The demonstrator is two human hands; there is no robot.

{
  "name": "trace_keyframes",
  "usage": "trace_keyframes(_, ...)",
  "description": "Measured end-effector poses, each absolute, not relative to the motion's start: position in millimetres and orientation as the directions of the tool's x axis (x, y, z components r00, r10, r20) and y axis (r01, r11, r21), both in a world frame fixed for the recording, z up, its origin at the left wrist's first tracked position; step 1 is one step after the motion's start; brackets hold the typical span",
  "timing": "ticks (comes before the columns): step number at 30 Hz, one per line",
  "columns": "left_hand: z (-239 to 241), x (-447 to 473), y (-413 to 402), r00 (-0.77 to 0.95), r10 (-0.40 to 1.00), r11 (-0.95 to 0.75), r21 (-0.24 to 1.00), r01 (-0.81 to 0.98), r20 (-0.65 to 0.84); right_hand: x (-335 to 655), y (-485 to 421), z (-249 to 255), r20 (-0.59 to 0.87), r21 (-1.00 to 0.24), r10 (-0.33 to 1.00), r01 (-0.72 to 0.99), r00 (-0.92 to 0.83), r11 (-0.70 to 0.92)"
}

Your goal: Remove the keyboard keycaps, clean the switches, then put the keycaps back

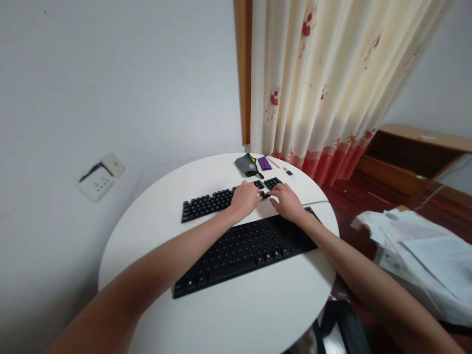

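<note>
A black keyboard base (250,246) lies slantwise on the white round table (228,309), most of its keycaps off and only a few along its front row. Behind it, loose black keycaps (208,204) stand in rows laid out like a keyboard. My left hand (245,199) reaches over the base, fingers curled at the small group of keycaps (264,195) right of the main rows. From the other side my right hand (287,201) has thumb and forefinger bent at that same group. The fingers partly hide these keycaps. Another keycap block (273,183) sits just beyond.
At the table's back lie a grey pouch (247,166), a purple packet (264,163) and a small black-and-white item (288,171). A cable (316,202) runs off the right edge. A curtain (309,88) hangs behind; papers and bags (424,250) are piled at right.
</note>
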State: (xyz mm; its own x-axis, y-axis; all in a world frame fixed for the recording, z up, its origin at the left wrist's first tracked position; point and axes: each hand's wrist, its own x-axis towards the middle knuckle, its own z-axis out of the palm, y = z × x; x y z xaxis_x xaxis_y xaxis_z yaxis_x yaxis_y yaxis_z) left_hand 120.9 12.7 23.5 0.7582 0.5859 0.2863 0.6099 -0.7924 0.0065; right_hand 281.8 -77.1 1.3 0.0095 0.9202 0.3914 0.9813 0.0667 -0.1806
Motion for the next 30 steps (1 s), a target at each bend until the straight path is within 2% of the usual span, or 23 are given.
trace_keyframes(5, 9, 130, 20, 0.760, 0.585, -0.791, -0.006, 0.612, 0.282, 278, -52, -3, 0.278, -0.029, 0.960, 0.999, -0.029, 0.039)
trace_keyframes(16, -4, 124, 10, 0.786, 0.554, -0.827, 0.075, 0.556, 0.275, 281, -53, -5, 0.258, -0.036, 0.961, 0.993, -0.103, 0.116)
trace_keyframes(21, -7, 120, 3, 0.798, 0.546, -0.837, 0.190, 0.513, 0.254, 279, -65, -4, 0.251, -0.117, 0.956, 0.975, -0.153, 0.187)
trace_keyframes(24, -4, 119, 0, 0.793, 0.553, -0.829, 0.261, 0.494, 0.255, 282, -71, -5, 0.262, -0.179, 0.957, 0.969, -0.122, 0.173)
trace_keyframes(26, 1, 117, -7, 0.777, 0.567, -0.810, 0.357, 0.465, 0.273, 286, -80, -4, 0.279, -0.211, 0.956, 0.966, -0.087, 0.149)
trace_keyframes(28, 6, 111, -21, 0.767, 0.562, -0.793, 0.463, 0.395, 0.309, 291, -94, -2, 0.323, -0.304, 0.945, 0.941, -0.044, 0.148)
trace_keyframes(30, 10, 104, -42, 0.781, 0.522, -0.805, 0.501, 0.319, 0.342, 297, -115, 1, 0.374, -0.453, 0.927, 0.875, 0.009, 0.174)
